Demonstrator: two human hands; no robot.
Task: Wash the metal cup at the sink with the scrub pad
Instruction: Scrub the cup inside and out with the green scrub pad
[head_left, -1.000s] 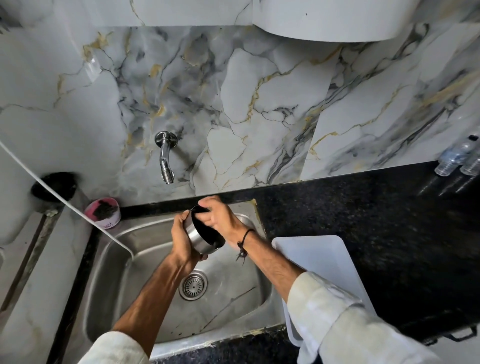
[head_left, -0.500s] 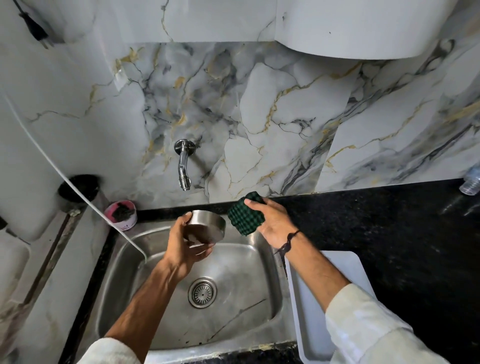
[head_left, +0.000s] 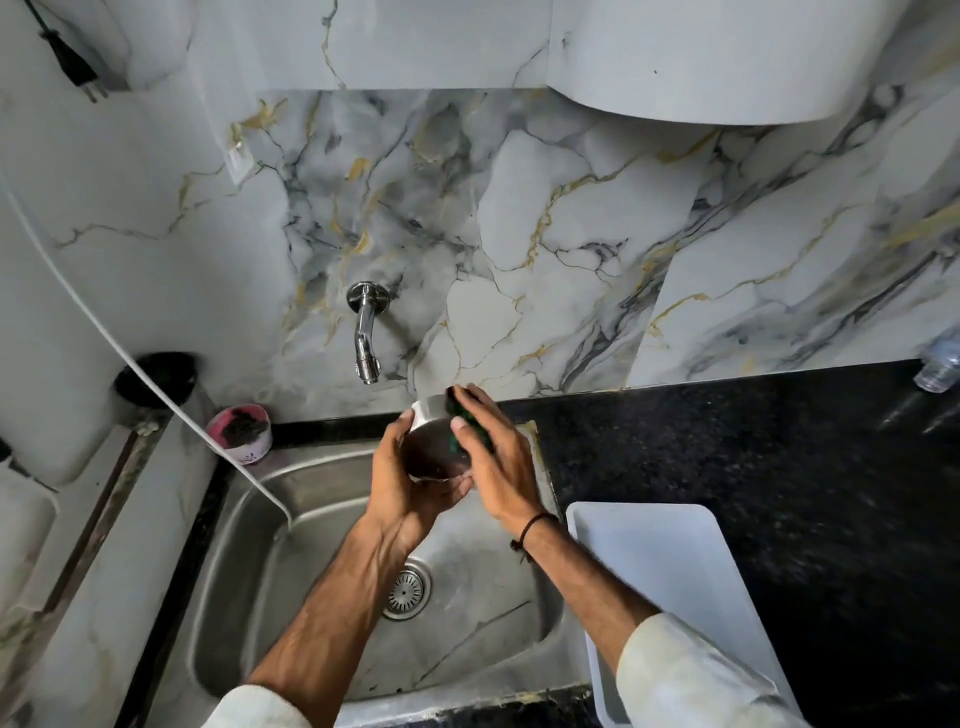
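Shiny round metal cup (head_left: 434, 441) scrubbed above the stainless steel sink (head_left: 249, 582).

Left hand (head_left: 405, 486) cups it from below; right hand (head_left: 493, 467) presses the green checked scrub pad (head_left: 462, 415) against its side. Chrome wall tap (head_left: 366, 332) behind, pink tub (head_left: 240, 434) left, white plastic tray (head_left: 670, 571) right.

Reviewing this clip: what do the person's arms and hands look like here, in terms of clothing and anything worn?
Both hands are bare, with no gloves: left hand, right hand. Both forearms are uncovered, with off-white sleeves pushed up near the elbows: left sleeve, right sleeve. A thin dark cord bracelet with a small knot circles the right wrist. No rings or watch are visible.
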